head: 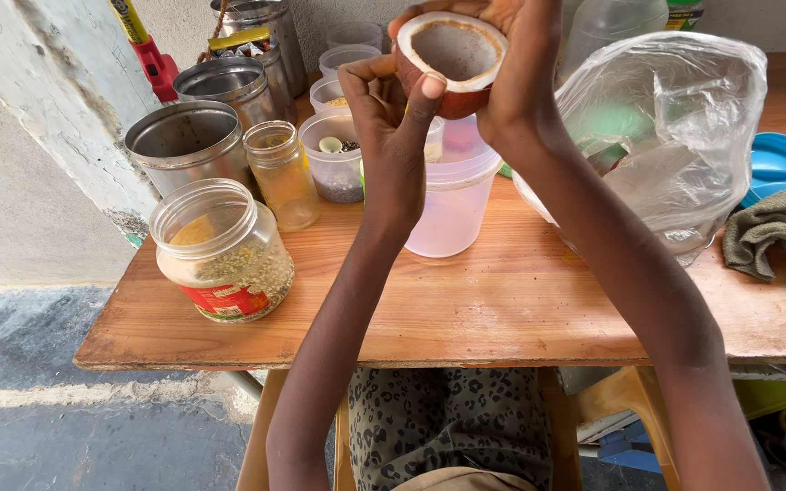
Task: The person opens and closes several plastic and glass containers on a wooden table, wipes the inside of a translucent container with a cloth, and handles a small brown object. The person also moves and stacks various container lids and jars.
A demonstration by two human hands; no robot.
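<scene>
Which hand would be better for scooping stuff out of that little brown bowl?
Probably the left hand. The right hand wraps around the far side of the small brown bowl, carrying it above the clear plastic tub. The left only touches the rim with thumb and fingertips, so it looks freer to move.
</scene>
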